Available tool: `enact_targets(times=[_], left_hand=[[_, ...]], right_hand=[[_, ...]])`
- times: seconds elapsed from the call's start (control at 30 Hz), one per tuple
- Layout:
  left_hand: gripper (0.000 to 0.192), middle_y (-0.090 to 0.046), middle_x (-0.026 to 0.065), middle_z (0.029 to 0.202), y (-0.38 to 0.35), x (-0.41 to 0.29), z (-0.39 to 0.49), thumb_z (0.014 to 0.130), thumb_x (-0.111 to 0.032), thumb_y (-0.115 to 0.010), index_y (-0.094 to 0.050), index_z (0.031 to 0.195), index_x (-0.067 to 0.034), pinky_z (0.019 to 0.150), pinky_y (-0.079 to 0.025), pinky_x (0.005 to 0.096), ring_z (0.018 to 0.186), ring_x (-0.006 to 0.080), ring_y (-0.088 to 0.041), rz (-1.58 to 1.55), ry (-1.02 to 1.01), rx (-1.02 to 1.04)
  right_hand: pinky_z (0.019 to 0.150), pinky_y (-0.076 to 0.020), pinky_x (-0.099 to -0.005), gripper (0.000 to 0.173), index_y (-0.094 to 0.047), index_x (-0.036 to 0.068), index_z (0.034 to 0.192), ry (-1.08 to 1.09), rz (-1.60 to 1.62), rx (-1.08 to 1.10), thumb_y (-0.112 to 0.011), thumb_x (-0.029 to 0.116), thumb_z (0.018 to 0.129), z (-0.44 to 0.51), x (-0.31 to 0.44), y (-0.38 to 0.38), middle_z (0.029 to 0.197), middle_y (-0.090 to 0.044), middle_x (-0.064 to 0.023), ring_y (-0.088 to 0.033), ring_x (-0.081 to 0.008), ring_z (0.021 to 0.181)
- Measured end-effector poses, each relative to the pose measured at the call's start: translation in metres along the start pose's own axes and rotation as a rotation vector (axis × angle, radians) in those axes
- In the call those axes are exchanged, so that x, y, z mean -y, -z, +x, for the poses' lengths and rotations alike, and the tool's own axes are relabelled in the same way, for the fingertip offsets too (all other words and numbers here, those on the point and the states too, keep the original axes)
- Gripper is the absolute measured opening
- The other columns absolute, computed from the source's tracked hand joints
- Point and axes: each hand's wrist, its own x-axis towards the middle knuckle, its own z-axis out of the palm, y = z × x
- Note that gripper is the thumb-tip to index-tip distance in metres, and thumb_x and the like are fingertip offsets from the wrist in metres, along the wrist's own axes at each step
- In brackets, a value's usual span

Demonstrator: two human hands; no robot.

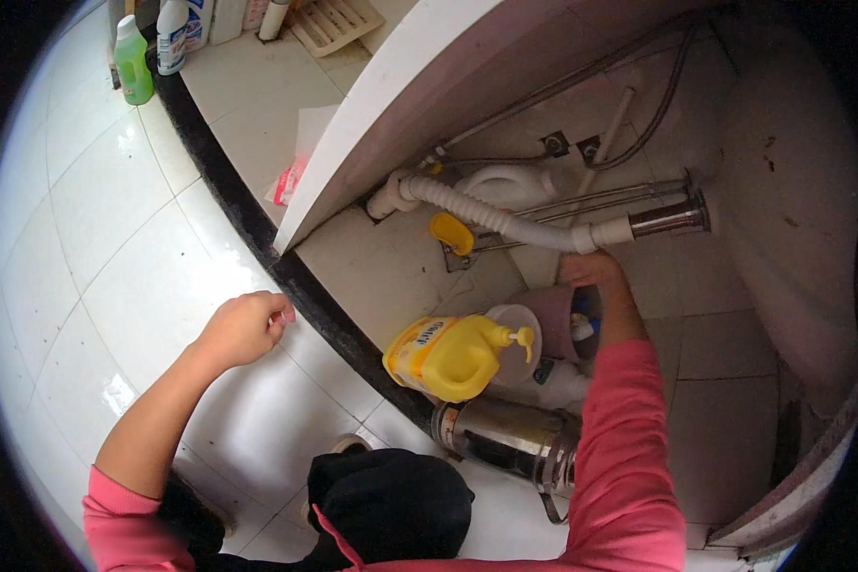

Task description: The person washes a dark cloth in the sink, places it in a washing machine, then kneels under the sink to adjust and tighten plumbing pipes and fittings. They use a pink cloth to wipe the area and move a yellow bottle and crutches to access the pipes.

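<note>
My left hand [247,325] hovers over the white floor tiles with its fingers curled in and nothing visible in them. Under the basin, my right hand [592,268] reaches to the far side of a purple bucket [547,322], just below the white drain pipe. Its fingers are blurred and partly hidden, so I cannot tell whether they grip the rim. Something pale [581,327] lies inside the bucket. Nearer to me are a white tub [533,318], a yellow pump jug [465,357] and a shiny metal flask [508,436] lying at a slant.
A corrugated drain pipe [500,211] crosses above my right hand to a chrome fitting [671,217]. Behind it sit a white jug [504,184] and a yellow dish [452,232]. A black curb [257,236] and a white panel edge [372,107] bound the space. Green bottle [134,68] stands far left.
</note>
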Motion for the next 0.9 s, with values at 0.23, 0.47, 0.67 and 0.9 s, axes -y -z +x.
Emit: enact_targets(times=[0.23, 0.47, 0.67, 0.9], left_hand=[[0.016, -0.066, 0.0133, 0.086, -0.007, 0.002, -0.013, 0.081, -0.01, -0.056, -0.066, 0.092, -0.006, 0.072, -0.051, 0.0377, 0.076, 0.0285, -0.064, 0.03, 0.024, 0.006], [0.015, -0.067, 0.0132, 0.088, 0.003, 0.023, -0.05, 0.082, -0.011, -0.056, -0.066, 0.092, -0.006, 0.072, -0.051, 0.037, 0.078, 0.0277, -0.065, -0.035, 0.232, -0.042], [0.015, -0.067, 0.0127, 0.089, 0.004, 0.037, -0.081, 0.082, -0.01, -0.056, -0.066, 0.092, -0.006, 0.072, -0.051, 0.0357, 0.078, 0.0267, -0.065, -0.044, 0.347, -0.042], [0.016, -0.067, 0.0129, 0.088, 0.003, 0.041, -0.085, 0.082, -0.01, -0.053, -0.066, 0.092, -0.006, 0.072, -0.05, 0.0368, 0.077, 0.0278, -0.064, -0.053, 0.33, -0.069]], right_hand=[[0.088, -0.0473, -0.0346, 0.044, -0.052, 0.005, 0.129, 0.721, -0.866, 0.072, -0.058, 0.024, 0.09, 0.003, 0.058, -0.185, 0.104, -0.066, -0.0124, -0.062, -0.0258, 0.099], [0.084, -0.0495, -0.0383, 0.033, -0.064, 0.001, 0.11, 0.749, -1.324, -0.206, -0.055, 0.026, 0.091, 0.001, 0.113, -0.258, 0.104, -0.065, -0.015, -0.063, -0.0293, 0.096], [0.076, -0.0507, -0.0422, 0.023, -0.068, -0.002, 0.088, 0.679, -1.222, -0.306, -0.054, 0.016, 0.089, 0.051, 0.117, -0.292, 0.098, -0.066, -0.0189, -0.064, -0.0312, 0.087], [0.075, -0.0512, -0.0446, 0.025, -0.068, -0.001, 0.094, 0.837, -1.18, -0.404, -0.049, 0.014, 0.09, 0.057, 0.103, -0.303, 0.098, -0.066, -0.0195, -0.065, -0.0327, 0.088]])
